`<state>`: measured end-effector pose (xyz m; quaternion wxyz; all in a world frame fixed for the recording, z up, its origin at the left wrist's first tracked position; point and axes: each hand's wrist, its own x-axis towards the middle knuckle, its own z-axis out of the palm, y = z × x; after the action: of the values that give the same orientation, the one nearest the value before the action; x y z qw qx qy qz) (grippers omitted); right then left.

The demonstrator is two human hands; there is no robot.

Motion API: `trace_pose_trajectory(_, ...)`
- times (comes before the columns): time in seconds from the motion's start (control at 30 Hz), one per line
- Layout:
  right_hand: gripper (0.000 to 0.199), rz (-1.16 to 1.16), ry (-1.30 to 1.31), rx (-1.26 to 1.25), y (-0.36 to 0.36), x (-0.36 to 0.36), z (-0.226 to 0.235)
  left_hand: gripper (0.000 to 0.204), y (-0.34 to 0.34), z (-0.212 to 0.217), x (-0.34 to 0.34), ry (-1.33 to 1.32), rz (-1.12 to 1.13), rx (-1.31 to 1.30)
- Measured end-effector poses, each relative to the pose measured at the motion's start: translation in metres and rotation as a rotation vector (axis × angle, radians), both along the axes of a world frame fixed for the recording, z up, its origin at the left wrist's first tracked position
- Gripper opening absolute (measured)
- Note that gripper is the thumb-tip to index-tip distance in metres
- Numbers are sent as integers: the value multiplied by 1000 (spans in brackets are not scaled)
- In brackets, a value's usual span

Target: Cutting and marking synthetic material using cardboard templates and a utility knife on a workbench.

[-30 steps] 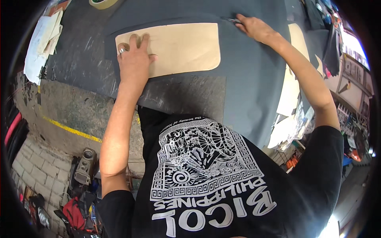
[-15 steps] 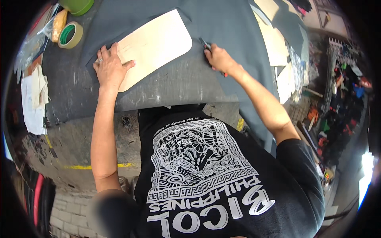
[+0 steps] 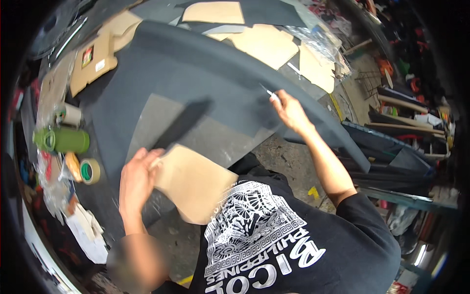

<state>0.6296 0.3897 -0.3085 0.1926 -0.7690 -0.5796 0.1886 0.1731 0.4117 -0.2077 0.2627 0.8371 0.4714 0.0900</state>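
Observation:
My left hand (image 3: 137,181) is closed on the edge of a tan cardboard template (image 3: 196,183), which hangs tilted over the table's near edge, in front of my shirt. A dark, narrow shape (image 3: 188,119) runs up from behind the template; I cannot tell whether it is a cut piece or a shadow. In my right hand (image 3: 293,113) is a utility knife (image 3: 270,93), its blade pointing up and left above a large dark grey sheet (image 3: 205,63). That sheet covers much of the table, with a cut-out area baring the worn tabletop (image 3: 156,117).
More tan templates (image 3: 264,44) lie beyond the sheet, beside clear plastic (image 3: 318,41). At the left stand a green bottle (image 3: 63,139), a roll of masking tape (image 3: 90,171) and a brown cardboard piece (image 3: 93,63). Dark panels (image 3: 391,152) are stacked at the right.
My left hand has lifted the template off the sheet and drawn it toward me. The right hand still holds the knife. The view has swung, showing more of the table's far side.

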Motion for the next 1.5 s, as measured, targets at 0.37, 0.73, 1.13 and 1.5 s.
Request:
trace_pose_trajectory(0.37, 39, 152, -185, 113, 80, 197, -100, 33, 145, 113, 317, -114, -447, -125)
trace_pose_trajectory(0.73, 29, -749, -102, 69, -218, 426, -64, 55, 443, 19, 521, -231, -286, 32)
trace_pose_trajectory(1.13, 114, -1782, 168, -160, -525, 551, -187, 72, 170, -143, 411, -13, 487, 421)
trace_pose_trajectory(1.5, 103, -1528, 878, -191, -426, 355, -165, 81, 125, -127, 403, -841, 1026, -793)
